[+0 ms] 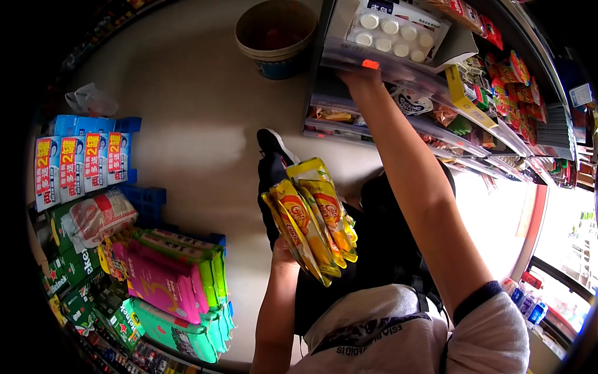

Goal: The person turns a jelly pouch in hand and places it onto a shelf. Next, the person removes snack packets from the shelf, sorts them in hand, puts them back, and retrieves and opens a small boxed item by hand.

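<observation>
Several yellow snack bags (314,218) with red and orange printing are bunched together in front of my legs. My left hand (284,250) grips them from the lower left, its fingers mostly hidden behind the bags. My right arm stretches up to the shelf unit, where my right hand (360,80) reaches in beneath the clear shelf-edge strip (405,71). That strip hides its fingers, so whether they hold anything does not show. Just above the hand, an orange tag (370,64) sits on the strip.
A bucket (276,62) stands on the floor ahead. To the left are stacked blue-and-white cartons (84,162), pink packs (162,280) and green Heineken boxes (75,268). A box with white round-topped items (392,34) fills the upper shelf. A yellow box (468,96) sits farther right.
</observation>
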